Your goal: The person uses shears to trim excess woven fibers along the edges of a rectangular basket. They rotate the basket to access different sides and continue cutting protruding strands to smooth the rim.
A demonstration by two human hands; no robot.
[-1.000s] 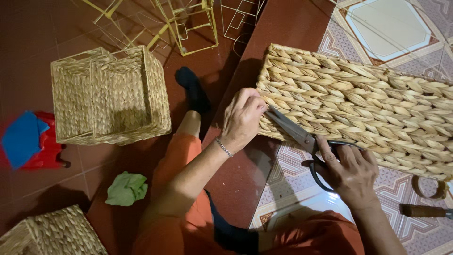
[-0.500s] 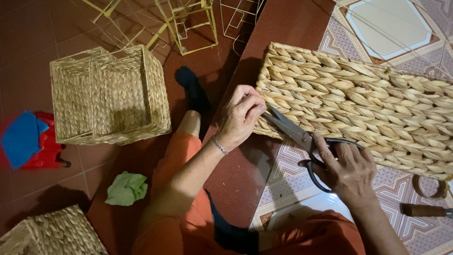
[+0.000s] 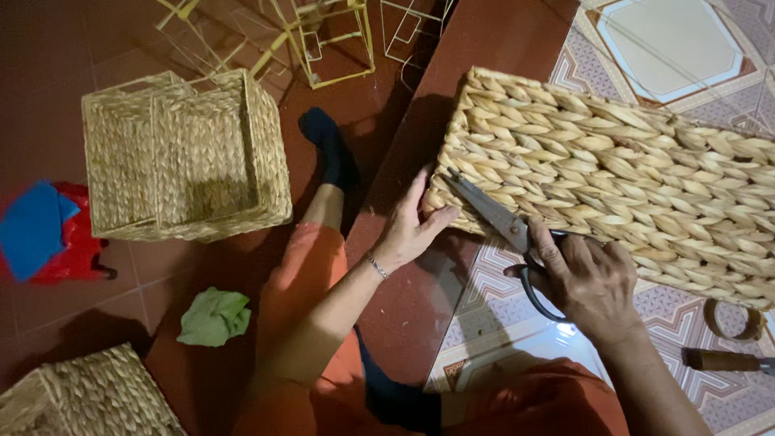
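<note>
The large pale woven basket of thick plaited straw (image 3: 613, 173) lies on its side on the floor, its long axis running from its near-left corner away to the right and out of frame. That near-left corner sits right between the two hands. The left hand (image 3: 410, 228) is the nearer one: its thumb and fingers press against the corner's lower edge, partly open, steadying rather than gripping. The right hand (image 3: 593, 278) lies just right of it and lower, closed through the black loops of a pair of metal scissors (image 3: 504, 226). The blades point up and left from this hand toward the corner, their tips touching the weave just above the left thumb; whether they are parted is hard to tell.

Left of the left hand, well apart, stands a smaller square woven basket (image 3: 190, 157); a crumpled green cloth (image 3: 214, 316) lies below it. A wooden-handled tool (image 3: 726, 361) lies right of the right hand, cut off by the frame edge. The basket's far end and underside are hidden.
</note>
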